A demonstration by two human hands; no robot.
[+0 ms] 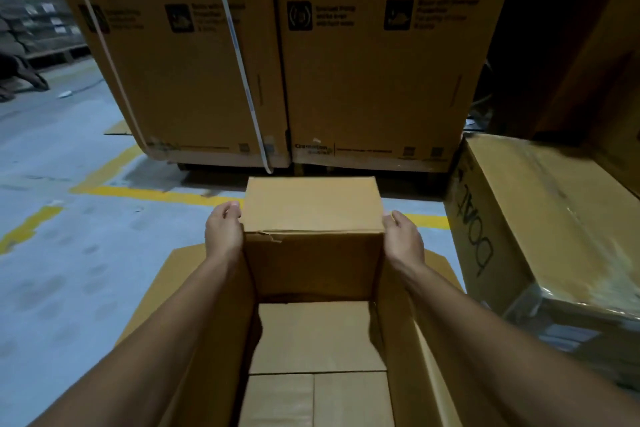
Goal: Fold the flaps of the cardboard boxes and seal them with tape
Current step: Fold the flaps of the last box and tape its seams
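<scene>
An open brown cardboard box [313,267] stands on the floor right below me, and I look down into it. Its bottom flaps lie shut inside. The far flap [311,204] is tilted away from me. My left hand [223,230] grips the left edge of that far flap, fingers curled round the corner. Opposite it, my right hand [403,237] grips the flap's right edge. The left side flap [180,274] and the right side flap [440,263] hang outward. No tape is in view.
Two tall printed cartons [277,55] with a white strap stand just beyond the box. A large carton wrapped in plastic film [540,218] lies at the right. Grey floor with yellow lines [145,192] spreads to the left.
</scene>
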